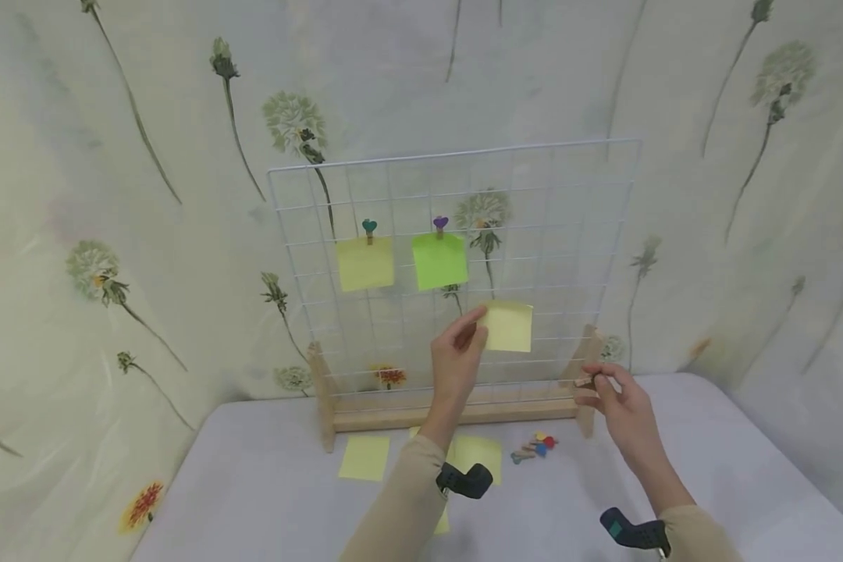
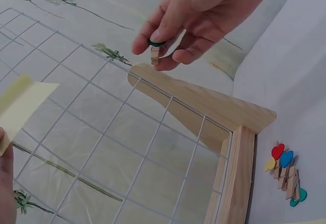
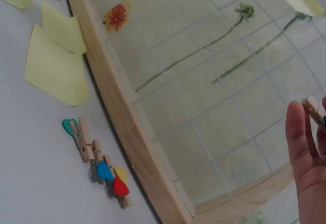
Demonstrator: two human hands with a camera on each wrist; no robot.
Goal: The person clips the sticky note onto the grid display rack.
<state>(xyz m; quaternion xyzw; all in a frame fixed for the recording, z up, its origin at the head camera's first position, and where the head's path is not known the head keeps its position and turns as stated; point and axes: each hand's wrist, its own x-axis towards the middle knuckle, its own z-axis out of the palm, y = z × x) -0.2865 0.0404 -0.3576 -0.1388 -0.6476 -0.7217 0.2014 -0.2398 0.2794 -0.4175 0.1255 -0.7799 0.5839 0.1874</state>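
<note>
My left hand (image 1: 457,363) pinches a pale yellow sticky note (image 1: 510,328) by its left edge, holding it upright against the lower middle of a white wire grid (image 1: 457,154). Off to the right, near the grid's wooden foot, my right hand (image 1: 628,417) holds a small wooden clothespin (image 2: 155,56) with a dark green top between thumb and fingers. Higher on the grid hang two notes: a yellow one (image 1: 365,267) under a teal heart clothespin (image 1: 369,226), and a bright green one (image 1: 440,263) under a purple heart clothespin (image 1: 440,224).
A wooden stand (image 1: 449,416) carries the grid on a white-covered table (image 1: 267,484). Several loose yellow notes (image 1: 364,459) lie before it, partly behind my left forearm. To their right is a small pile of heart clothespins (image 3: 104,170). A flowered cloth (image 1: 147,312) hangs behind.
</note>
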